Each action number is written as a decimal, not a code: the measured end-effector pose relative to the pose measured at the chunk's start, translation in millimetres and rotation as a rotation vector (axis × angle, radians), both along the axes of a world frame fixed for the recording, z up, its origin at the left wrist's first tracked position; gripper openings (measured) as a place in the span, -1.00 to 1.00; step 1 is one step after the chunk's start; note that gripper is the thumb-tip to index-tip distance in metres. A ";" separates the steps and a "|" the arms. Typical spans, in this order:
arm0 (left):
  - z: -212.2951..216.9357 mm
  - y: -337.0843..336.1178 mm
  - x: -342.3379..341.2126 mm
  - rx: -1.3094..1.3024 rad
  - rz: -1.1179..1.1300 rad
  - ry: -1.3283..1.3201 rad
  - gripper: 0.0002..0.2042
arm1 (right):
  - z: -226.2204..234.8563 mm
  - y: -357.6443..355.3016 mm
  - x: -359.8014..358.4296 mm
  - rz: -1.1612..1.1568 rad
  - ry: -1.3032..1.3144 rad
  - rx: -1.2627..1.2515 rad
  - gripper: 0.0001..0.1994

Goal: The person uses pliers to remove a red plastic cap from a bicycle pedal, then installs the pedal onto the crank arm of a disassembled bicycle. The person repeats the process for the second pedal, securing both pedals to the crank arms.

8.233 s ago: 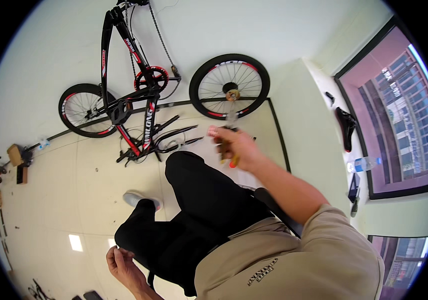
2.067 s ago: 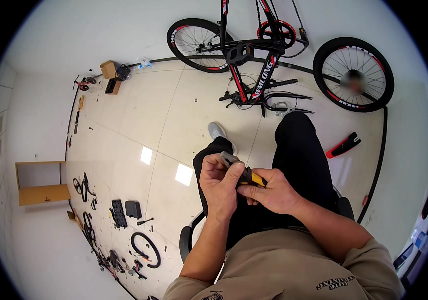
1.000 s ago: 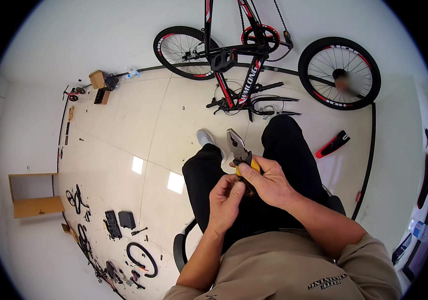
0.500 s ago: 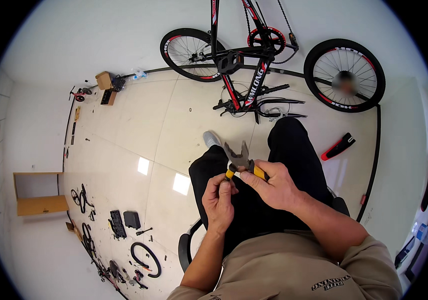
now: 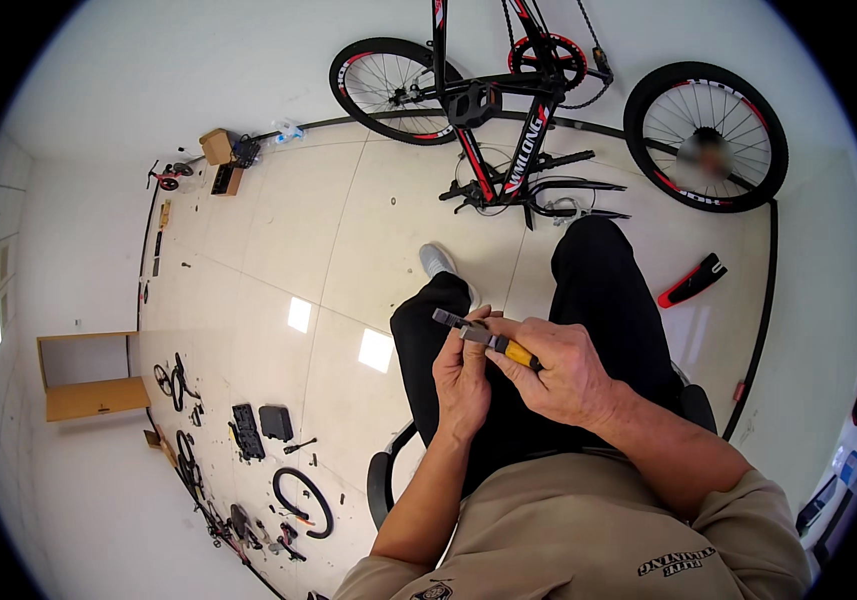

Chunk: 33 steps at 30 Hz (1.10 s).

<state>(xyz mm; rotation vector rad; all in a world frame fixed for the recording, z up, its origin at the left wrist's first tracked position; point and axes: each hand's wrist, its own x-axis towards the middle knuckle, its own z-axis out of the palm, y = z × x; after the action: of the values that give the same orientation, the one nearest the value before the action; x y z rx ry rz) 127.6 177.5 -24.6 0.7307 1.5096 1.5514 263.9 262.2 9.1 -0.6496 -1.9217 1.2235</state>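
Note:
I sit on a chair with my legs in black trousers. My right hand (image 5: 560,372) grips the yellow handles of a pair of pliers (image 5: 483,337), whose grey jaws point left over my left knee. My left hand (image 5: 463,375) is closed just below the jaws, fingertips touching the tool's metal part. I cannot tell whether anything small is pinched in the jaws. Both hands meet above my lap.
A black and red bicycle (image 5: 538,110) stands on the tiled floor ahead, with a handlebar part (image 5: 548,200) beneath it. A red and black part (image 5: 693,280) lies at right. Bike parts and tools (image 5: 248,440) lie along the left wall beside a wooden box (image 5: 88,380).
The pliers have tipped from pointing up to pointing left and lower, closer to my left hand. My view has shifted slightly; much earlier my right hand was raised toward the bicycle.

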 end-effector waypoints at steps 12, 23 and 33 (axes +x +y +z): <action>3.3 -4.5 9.1 -0.123 -0.114 0.121 -0.73 | 1.3 3.9 -0.5 -0.133 -0.002 -0.005 -0.73; 18.7 -10.2 27.3 -0.007 -0.094 0.040 -0.83 | 7.2 12.1 2.0 -0.015 0.104 -0.743 -0.71; 25.7 -10.0 15.6 0.026 -0.039 -0.004 -0.87 | 7.2 15.2 -1.1 -0.076 0.129 -0.695 -0.73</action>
<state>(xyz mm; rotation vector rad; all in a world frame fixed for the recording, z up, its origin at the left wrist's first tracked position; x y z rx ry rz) 143.2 167.4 1.1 0.7673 1.4666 1.5446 262.8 277.4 16.3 -0.9513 -1.3287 1.8448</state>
